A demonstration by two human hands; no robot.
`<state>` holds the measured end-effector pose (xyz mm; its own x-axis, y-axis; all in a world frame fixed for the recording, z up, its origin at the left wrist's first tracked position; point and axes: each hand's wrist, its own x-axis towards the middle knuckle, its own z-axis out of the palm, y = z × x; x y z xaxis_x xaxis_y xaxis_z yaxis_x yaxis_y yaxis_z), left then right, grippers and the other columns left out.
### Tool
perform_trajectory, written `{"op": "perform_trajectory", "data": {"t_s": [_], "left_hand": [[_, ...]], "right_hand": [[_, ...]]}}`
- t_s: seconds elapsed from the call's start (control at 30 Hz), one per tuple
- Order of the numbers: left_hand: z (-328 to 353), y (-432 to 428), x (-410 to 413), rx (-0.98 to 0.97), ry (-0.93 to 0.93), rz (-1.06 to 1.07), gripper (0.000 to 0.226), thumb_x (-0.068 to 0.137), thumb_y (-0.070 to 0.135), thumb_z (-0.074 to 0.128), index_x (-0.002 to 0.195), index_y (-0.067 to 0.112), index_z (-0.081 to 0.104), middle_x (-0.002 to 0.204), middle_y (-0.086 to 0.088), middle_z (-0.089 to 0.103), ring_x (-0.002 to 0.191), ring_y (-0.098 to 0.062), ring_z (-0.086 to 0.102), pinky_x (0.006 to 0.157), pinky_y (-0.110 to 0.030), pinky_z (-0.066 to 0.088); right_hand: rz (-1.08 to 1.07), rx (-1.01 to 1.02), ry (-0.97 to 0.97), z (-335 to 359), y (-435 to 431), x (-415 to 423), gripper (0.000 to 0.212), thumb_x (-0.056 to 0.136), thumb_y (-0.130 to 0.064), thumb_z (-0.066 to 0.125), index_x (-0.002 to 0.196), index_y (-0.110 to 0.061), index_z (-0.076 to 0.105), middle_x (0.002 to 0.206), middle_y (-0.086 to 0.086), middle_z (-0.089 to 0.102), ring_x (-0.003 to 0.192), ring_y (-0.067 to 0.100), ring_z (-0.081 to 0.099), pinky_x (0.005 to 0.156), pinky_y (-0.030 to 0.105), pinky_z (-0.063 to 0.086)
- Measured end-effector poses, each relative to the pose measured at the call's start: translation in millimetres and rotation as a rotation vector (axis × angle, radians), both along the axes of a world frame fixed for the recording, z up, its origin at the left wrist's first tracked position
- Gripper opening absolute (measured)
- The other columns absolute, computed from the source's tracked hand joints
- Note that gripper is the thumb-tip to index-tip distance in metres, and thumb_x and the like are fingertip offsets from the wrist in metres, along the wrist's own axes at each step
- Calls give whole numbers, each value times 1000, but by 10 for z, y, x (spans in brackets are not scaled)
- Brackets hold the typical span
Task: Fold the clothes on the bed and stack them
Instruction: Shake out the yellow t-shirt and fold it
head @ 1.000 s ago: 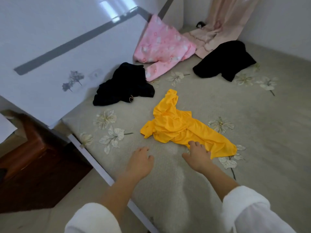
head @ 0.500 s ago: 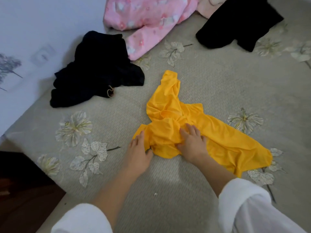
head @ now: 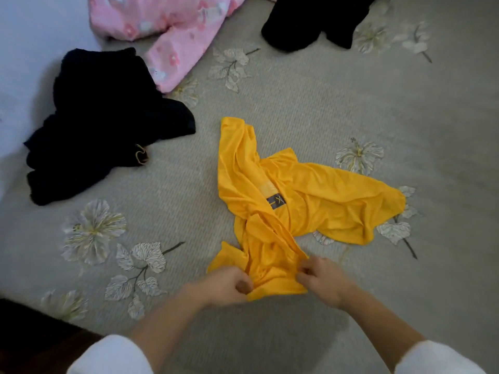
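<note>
A crumpled yellow shirt point(head: 297, 201) lies in the middle of the bed point(head: 351, 103), its dark neck label showing. My left hand point(head: 226, 286) grips the shirt's near edge on the left. My right hand point(head: 322, 279) pinches the same near edge on the right. A dark navy garment point(head: 100, 125) lies bunched at the left. A pink patterned garment point(head: 167, 25) lies at the top left. Part of a black garment point(head: 310, 22) shows at the top, right of the pink one.
The bed cover is grey-beige with pale flower prints point(head: 91, 230). The bed's near left edge drops to a dark floor point(head: 27, 338). A white panel point(head: 29, 36) stands along the left side.
Both hands moved from resting on the shirt to gripping its near edge and drew it toward me. The shirt has opened so its neck label shows. The camera has moved closer.
</note>
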<state>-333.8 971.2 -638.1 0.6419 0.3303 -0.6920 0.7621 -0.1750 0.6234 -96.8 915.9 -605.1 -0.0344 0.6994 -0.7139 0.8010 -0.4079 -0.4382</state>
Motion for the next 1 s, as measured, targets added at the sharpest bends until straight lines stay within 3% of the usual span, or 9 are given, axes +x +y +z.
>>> {"op": "perform_trajectory", "data": {"t_s": [0.13, 0.23, 0.37, 0.47, 0.53, 0.6, 0.7, 0.8, 1.0], "left_hand": [[64, 272, 90, 271, -23, 504, 11, 87, 21, 61, 95, 19, 68, 92, 3, 68, 87, -14, 63, 75, -28, 50], [90, 463, 233, 523, -101, 666, 28, 92, 36, 55, 118, 26, 56, 110, 8, 52, 92, -10, 54, 76, -27, 45], [-29, 625, 452, 367, -27, 500, 47, 94, 43, 51, 138, 30, 44, 133, -3, 43, 118, -20, 48, 98, -36, 43], [-28, 696, 520, 401, 43, 476, 22, 89, 30, 62, 110, 24, 61, 111, -3, 60, 102, -23, 57, 77, -31, 46], [94, 703, 520, 434, 19, 562, 9, 84, 28, 65, 88, 23, 58, 84, 3, 59, 83, -20, 58, 56, -26, 37], [279, 686, 516, 398, -62, 674, 16, 81, 30, 67, 76, 22, 54, 71, 5, 54, 70, -15, 54, 51, -26, 34], [692, 675, 519, 335, -251, 822, 23, 81, 27, 68, 68, 17, 52, 65, 2, 49, 61, -13, 47, 54, -29, 35], [1202, 752, 538, 294, -379, 938, 22, 83, 21, 66, 66, 17, 53, 64, 4, 48, 61, -11, 43, 57, -29, 34], [2275, 807, 667, 459, -410, 999, 23, 87, 17, 56, 67, 15, 46, 61, 1, 42, 58, -14, 40, 55, -32, 32]], "right_hand": [[-593, 192, 6, -94, 28, -114, 3, 84, -20, 61, 85, -19, 58, 76, -1, 60, 74, 19, 58, 63, 33, 44], [-713, 102, -63, -238, 75, -240, 35, 81, -30, 69, 111, -15, 60, 103, 5, 58, 97, 23, 56, 78, 33, 46], [-754, 139, 26, -283, 1, -428, 22, 86, -24, 64, 67, -19, 55, 72, 2, 54, 74, 21, 55, 62, 33, 39], [-1071, 240, 196, -127, -16, -416, 25, 88, -16, 59, 64, -14, 51, 57, -6, 42, 57, 11, 41, 52, 27, 31], [-1287, 270, 276, 67, 17, -320, 25, 87, -14, 57, 62, -15, 49, 59, -6, 41, 61, 11, 40, 57, 27, 31], [-1397, 253, 329, 320, 70, -213, 22, 88, -19, 54, 65, -16, 53, 70, -2, 49, 70, 16, 47, 65, 34, 35], [-1331, 302, 351, 786, 156, -118, 22, 90, -26, 53, 88, -6, 61, 75, 0, 53, 75, 18, 53, 65, 36, 39], [-1128, 434, 319, 1333, 191, -25, 33, 87, -24, 61, 76, 6, 54, 63, 9, 48, 64, 25, 51, 57, 37, 40], [-738, 654, 187, 2520, 140, 245, 27, 75, -16, 64, 61, -16, 41, 57, -2, 34, 53, 10, 34, 52, 29, 25]]}}
